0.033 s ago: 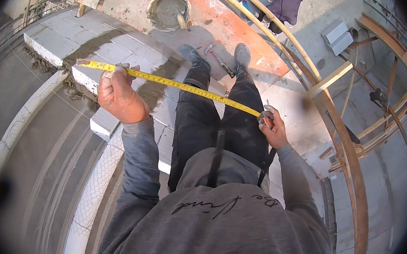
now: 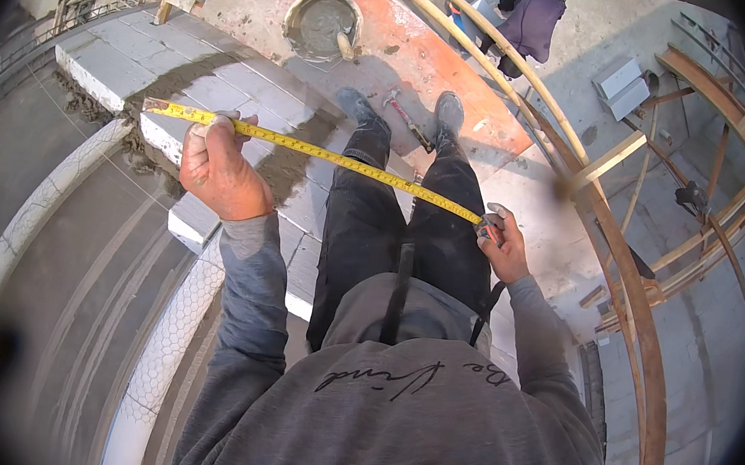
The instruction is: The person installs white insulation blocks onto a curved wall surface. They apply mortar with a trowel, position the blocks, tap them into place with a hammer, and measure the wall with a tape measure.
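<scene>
Tape blade (image 2: 378, 174): stretched between both hands, above the legs (image 2: 363, 223) and white blocks (image 2: 161, 53); its free end is left projecting past the left hand.
Left hand (image 2: 224, 173): blade pinched near that end by thumb and fingers; if the pinch were loosened, the blade could be snapped back.
Right hand (image 2: 506, 245): case (image 2: 490, 233) gripped in curled fingers; whether the blade is locked cannot be told.
Reading: could be spoiled by bowing or twisting.
Mortar (image 2: 286, 175): blade could be fouled if lowered there.
Hammer (image 2: 411, 122): lying between the feet, could be tripped over.
</scene>
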{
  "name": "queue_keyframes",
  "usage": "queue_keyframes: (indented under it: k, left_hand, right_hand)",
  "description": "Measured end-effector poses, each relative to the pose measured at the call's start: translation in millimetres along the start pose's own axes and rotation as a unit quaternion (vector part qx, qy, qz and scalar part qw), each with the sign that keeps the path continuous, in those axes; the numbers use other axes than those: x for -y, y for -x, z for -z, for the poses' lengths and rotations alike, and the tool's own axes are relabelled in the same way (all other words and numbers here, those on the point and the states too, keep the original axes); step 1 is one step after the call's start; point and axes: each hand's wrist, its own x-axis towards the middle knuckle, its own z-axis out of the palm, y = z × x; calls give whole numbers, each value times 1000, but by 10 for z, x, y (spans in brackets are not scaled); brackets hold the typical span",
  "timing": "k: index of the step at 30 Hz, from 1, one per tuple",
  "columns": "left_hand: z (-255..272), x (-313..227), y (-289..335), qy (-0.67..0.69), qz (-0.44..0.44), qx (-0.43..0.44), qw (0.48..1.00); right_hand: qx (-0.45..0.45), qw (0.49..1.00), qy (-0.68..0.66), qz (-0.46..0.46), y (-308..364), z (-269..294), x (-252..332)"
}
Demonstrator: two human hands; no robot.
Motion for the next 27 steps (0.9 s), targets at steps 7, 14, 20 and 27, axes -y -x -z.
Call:
queue_keyframes:
  k: [7, 14, 20, 27]
  left_hand:
    - [71, -228, 812, -279, -115, 220, 928]
    - [657, -874, 961, -184, -148, -85, 968]
    - [548, -692, 1042, 101, 101, 56, 988]
    - [851, -1429, 681, 169, -21, -2, 985]
  right_hand:
    - [78, 928, 238, 277, -395, -934, 1259]
    - [202, 921, 191, 273, 53, -1180, 2110]
    - [181, 863, 314, 352, 324, -1315, 2536]
    - [215, 919, 100, 315, 432, -1043, 2495]
